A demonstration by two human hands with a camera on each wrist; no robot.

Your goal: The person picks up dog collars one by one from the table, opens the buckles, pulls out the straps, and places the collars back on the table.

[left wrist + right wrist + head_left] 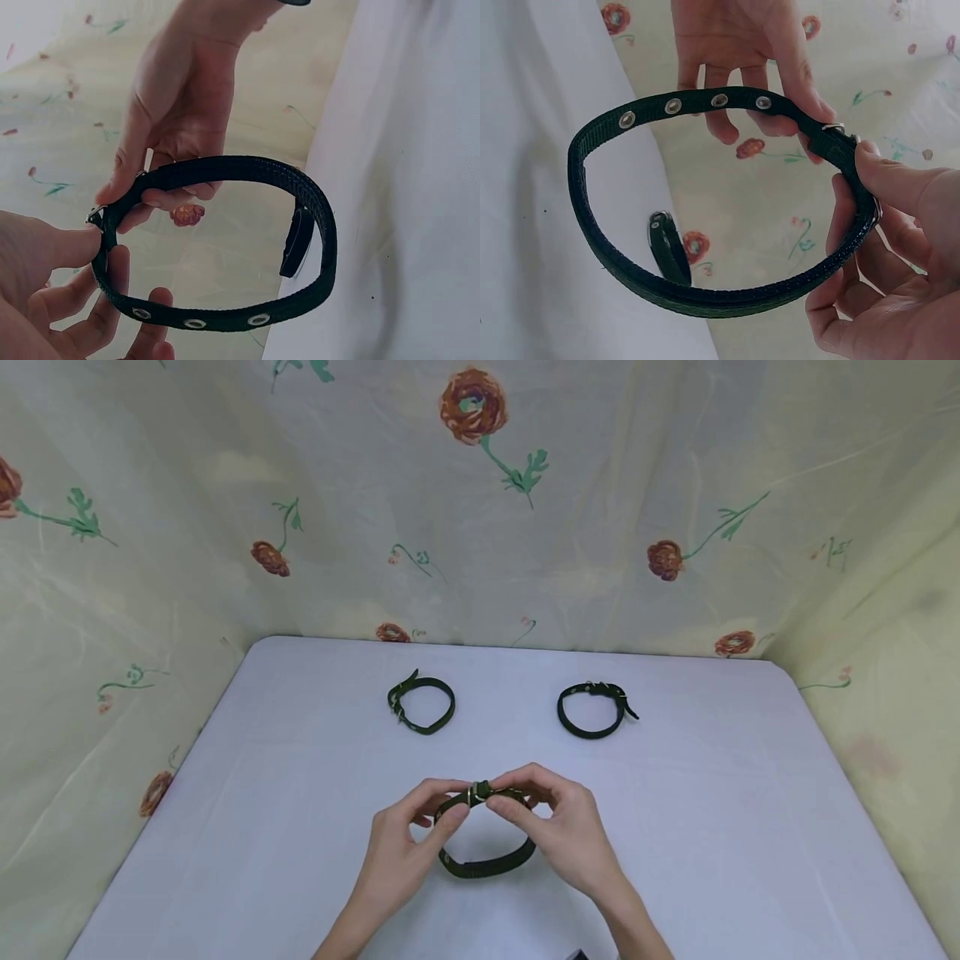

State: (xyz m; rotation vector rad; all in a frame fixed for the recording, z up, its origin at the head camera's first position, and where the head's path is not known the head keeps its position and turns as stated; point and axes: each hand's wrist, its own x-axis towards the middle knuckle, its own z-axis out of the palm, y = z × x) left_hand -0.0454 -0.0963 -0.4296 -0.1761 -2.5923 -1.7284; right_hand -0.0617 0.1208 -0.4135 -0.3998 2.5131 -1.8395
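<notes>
Both hands hold one dark green collar point(487, 867), a webbing loop with metal eyelets, up off the table near its front. My left hand point(405, 839) pinches the strap just left of the metal buckle point(477, 792) between thumb and fingers. On the buckle's other side, my right hand point(566, 827) pinches the strap. In the left wrist view the eyelets run along the lower side of the collar point(225, 318). The right wrist view shows the same collar point(705, 301) as a wide loop, with the strap's end at the buckle partly hidden by fingers.
Two more dark green buckled collars lie on the white table point(262, 827): one collar point(448, 710) at the back left, another collar point(592, 734) at the back right. A flower-printed curtain point(585, 485) hangs behind and at both sides. A small dark object point(577, 955) shows at the bottom edge.
</notes>
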